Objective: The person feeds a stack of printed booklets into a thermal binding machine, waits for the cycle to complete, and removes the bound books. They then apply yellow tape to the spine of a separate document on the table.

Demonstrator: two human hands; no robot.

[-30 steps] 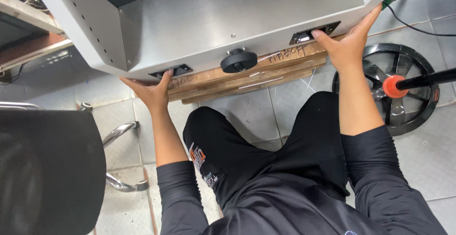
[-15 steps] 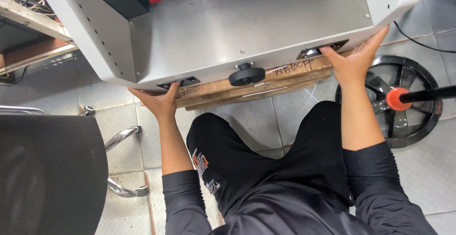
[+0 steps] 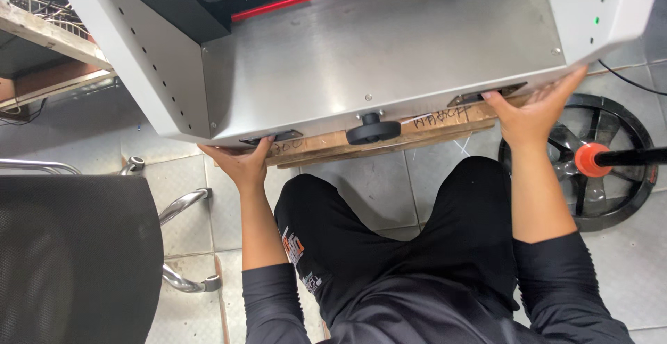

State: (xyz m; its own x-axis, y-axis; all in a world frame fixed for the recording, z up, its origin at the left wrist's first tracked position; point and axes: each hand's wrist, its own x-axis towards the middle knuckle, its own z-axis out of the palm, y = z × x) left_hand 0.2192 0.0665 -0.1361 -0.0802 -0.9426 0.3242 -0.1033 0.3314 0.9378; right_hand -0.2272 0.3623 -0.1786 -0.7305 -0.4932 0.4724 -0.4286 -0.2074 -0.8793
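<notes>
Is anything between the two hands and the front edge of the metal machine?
Nothing visible. The left hand and the right hand both press directly against the lower front edge of the metal machine, each at a dark recessed slot. The black knob sits between them, clear of both.

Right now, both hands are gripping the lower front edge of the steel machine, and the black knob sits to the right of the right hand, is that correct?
Not quite. In the head view the black knob sits between the left hand and the right hand, not right of the right hand. Both hands do grip the lower front edge of the steel machine.
</notes>
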